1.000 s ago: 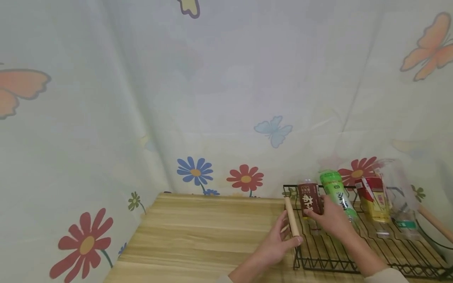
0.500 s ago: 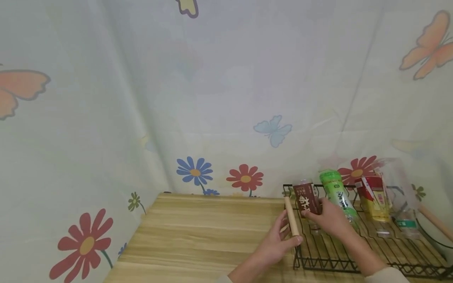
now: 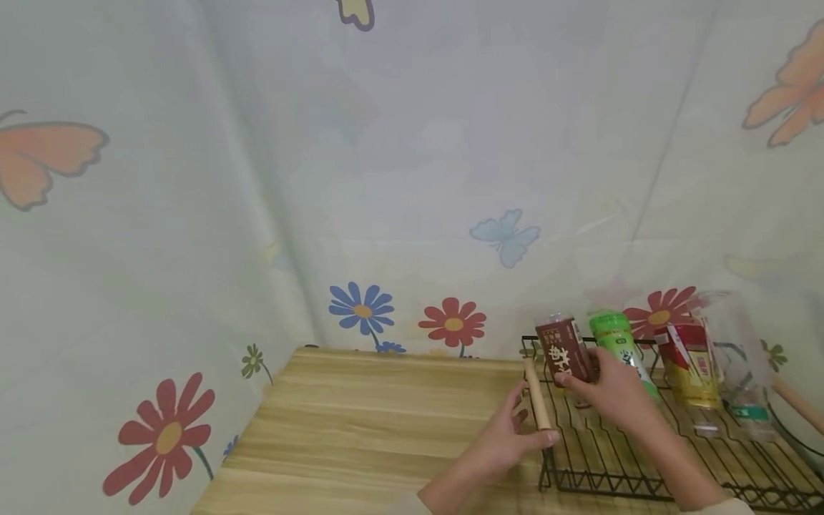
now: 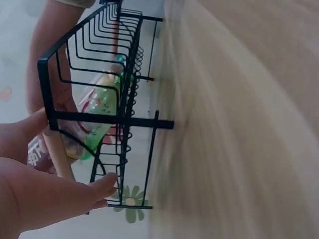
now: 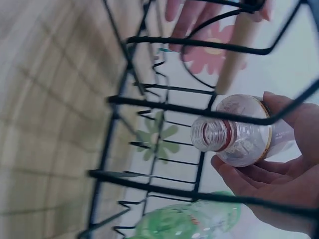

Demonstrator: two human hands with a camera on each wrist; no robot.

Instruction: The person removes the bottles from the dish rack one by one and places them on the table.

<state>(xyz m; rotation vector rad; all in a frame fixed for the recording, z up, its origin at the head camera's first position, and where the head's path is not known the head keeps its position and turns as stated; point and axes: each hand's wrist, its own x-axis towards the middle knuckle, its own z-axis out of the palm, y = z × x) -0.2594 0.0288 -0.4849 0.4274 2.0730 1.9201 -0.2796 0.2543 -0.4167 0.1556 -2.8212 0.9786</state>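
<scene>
My right hand [image 3: 614,390] holds a clear plastic bottle with a dark brown label [image 3: 565,349], thumb on one side and fingers on the other. The bottle is upside down and tilted, its base up and to the left. Its capless neck [image 5: 209,133] points down toward the rack bars in the right wrist view. At the left end of the black wire rack [image 3: 611,483], my left hand [image 3: 505,440] holds the end with the wooden handle [image 3: 538,397], thumb at the handle's near end. My left fingers [image 4: 102,188] reach along the rack's side.
Right of the held bottle, a green-labelled bottle [image 3: 614,336] leans upside down in the rack. A red-and-yellow-labelled bottle [image 3: 692,365] and a clear bottle [image 3: 740,357] stand farther right. The wood-grain table [image 3: 386,415] extends left, with a flowered curtain [image 3: 386,179] behind.
The brown-labelled bottle has tipped so its base leans left, and it has risen slightly with my right hand. My left hand stays at the rack handle. The head view has shifted slightly.
</scene>
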